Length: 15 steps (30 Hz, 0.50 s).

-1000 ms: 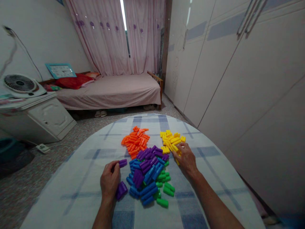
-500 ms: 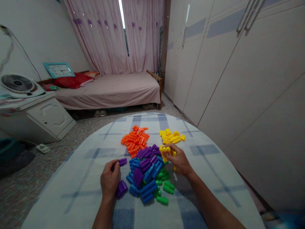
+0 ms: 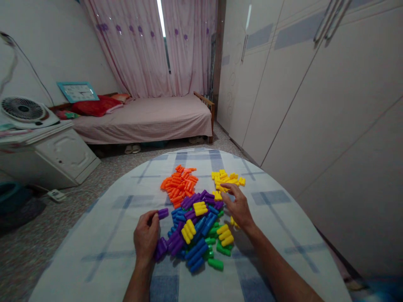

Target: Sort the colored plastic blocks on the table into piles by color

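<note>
My left hand [image 3: 146, 237] pinches a small purple plastic block [image 3: 163, 213] between thumb and fingers, left of the mixed pile. Another purple block [image 3: 161, 248] lies beside that wrist. The pile holds blue blocks [image 3: 197, 253], purple blocks and green blocks [image 3: 215, 264]. On top rest a yellow block [image 3: 200, 208] and a second yellow block [image 3: 188, 231]; a third yellow block [image 3: 225, 235] sits over the green ones. My right hand [image 3: 239, 207] is open at the pile's right, thumb and fingers apart, near a yellow block [image 3: 217, 196].
Behind the mixed pile are an orange block heap [image 3: 179, 184] and a yellow block heap [image 3: 228, 178]. All lie on a round table with a checked cloth [image 3: 119, 235]. Beyond stand a bed [image 3: 151, 115], a white cabinet [image 3: 69, 155] and a wardrobe [image 3: 299, 126].
My right hand has let go of a bunch of yellow blocks, which now lie spread over the mixed pile. The left hand still holds its purple block, almost in the same spot.
</note>
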### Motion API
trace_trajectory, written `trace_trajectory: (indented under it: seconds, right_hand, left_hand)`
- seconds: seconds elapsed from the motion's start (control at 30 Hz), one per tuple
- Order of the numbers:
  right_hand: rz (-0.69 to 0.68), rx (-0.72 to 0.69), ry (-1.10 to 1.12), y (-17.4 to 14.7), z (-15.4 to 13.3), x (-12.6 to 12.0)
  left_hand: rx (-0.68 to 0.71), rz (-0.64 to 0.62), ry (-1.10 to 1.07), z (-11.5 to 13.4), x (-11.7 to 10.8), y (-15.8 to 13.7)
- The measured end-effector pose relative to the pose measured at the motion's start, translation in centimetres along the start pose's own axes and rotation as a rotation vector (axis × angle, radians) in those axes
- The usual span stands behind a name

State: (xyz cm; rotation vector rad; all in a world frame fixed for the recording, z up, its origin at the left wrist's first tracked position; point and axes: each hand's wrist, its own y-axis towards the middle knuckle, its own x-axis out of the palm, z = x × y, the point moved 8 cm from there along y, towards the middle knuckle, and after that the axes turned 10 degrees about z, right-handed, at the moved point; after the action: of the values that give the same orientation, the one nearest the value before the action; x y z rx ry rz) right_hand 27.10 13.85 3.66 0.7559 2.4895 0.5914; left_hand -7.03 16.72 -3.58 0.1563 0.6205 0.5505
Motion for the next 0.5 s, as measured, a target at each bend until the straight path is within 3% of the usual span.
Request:
trace_trajectory:
  seconds: [0.1, 0.2, 0.33, 0.5]
  right_hand:
    - [0.082, 0.005, -0.227, 1.9, 4.1, -1.7]
    - [0.054, 0.053, -0.489, 4.1, 7.1, -2.1]
    - [-0.125, 0.217, -0.724, 6.8, 9.4, -0.4]
    - [-0.321, 0.301, -0.842, 7.9, 9.4, 3.1]
  left_hand:
    - [-0.017, -0.012, 0.009, -0.1, 0.1, 0.0]
    - [-0.036, -0.016, 0.009, -0.3, 0.1, 0.0]
    - [-0.028, -0.014, -0.011, -0.3, 0.1, 0.0]
    - [-0.021, -0.016, -0.006, -0.3, 0.2, 0.1]
